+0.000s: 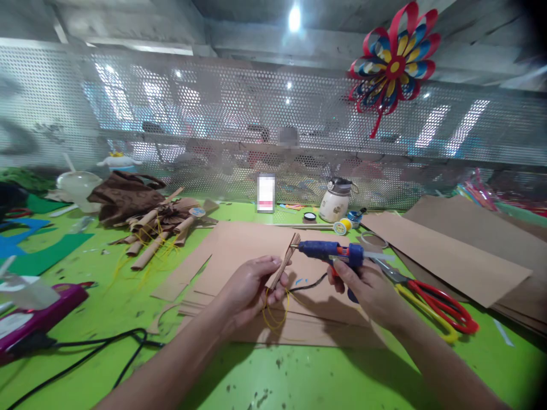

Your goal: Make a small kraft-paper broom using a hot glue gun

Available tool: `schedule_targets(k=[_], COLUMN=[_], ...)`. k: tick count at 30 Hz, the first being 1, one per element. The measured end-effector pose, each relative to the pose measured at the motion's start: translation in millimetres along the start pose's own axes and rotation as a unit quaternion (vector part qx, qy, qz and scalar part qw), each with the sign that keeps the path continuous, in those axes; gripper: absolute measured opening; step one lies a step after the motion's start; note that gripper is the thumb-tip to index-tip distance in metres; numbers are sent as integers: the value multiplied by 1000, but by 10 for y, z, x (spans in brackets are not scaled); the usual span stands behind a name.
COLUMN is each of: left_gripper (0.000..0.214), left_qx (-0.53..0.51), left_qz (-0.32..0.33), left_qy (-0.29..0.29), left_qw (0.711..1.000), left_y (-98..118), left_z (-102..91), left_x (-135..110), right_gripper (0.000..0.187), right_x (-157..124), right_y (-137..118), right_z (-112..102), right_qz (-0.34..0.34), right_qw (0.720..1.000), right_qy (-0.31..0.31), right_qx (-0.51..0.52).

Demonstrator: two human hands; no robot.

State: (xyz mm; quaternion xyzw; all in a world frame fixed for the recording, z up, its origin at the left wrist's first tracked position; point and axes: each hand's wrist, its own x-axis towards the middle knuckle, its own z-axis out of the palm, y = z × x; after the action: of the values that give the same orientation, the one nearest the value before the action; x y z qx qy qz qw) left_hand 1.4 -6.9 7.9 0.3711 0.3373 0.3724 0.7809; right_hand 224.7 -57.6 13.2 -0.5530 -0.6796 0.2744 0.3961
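My left hand pinches a narrow stack of folded brown paper, tilted with its upper end to the right. Yellow thread loops down from the lower end of that paper. My right hand is wrapped round the handle of a blue hot glue gun, a finger at its red-orange trigger. The gun's nozzle points left and is at the upper end of the folded paper; whether it touches I cannot tell. Beneath both hands lie large sheets of brown paper.
Red and yellow scissors lie right of my right hand, beside more brown sheets. Rolled brown paper pieces with yellow thread are piled at left. A purple power strip with black cable sits front left. A jar stands behind.
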Motion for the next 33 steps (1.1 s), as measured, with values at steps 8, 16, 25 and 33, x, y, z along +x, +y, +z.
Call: schedule_targets(k=[8,16,25,33], left_gripper=[11,10,12,11], left_qx=[-16,0,8,9], left_qz=[-1,0,8,11], left_qy=[6,-14,-33,-21], left_qw=[1000,1000,999,1000], left_y=[-10,-20,-35,-21], left_z=[-22,-17,-32,-5], left_x=[22,6,4,-5], right_gripper=[45,48,50,50], right_x=[-41,1,38,53], right_y=[14,51,80,102], right_z=[24,-3,-17,-26], right_qz=[-12,-2,15,18], right_qw=[1000,1000,998,998], right_qy=[-24,17,52,54], right_qx=[10,7,9,20])
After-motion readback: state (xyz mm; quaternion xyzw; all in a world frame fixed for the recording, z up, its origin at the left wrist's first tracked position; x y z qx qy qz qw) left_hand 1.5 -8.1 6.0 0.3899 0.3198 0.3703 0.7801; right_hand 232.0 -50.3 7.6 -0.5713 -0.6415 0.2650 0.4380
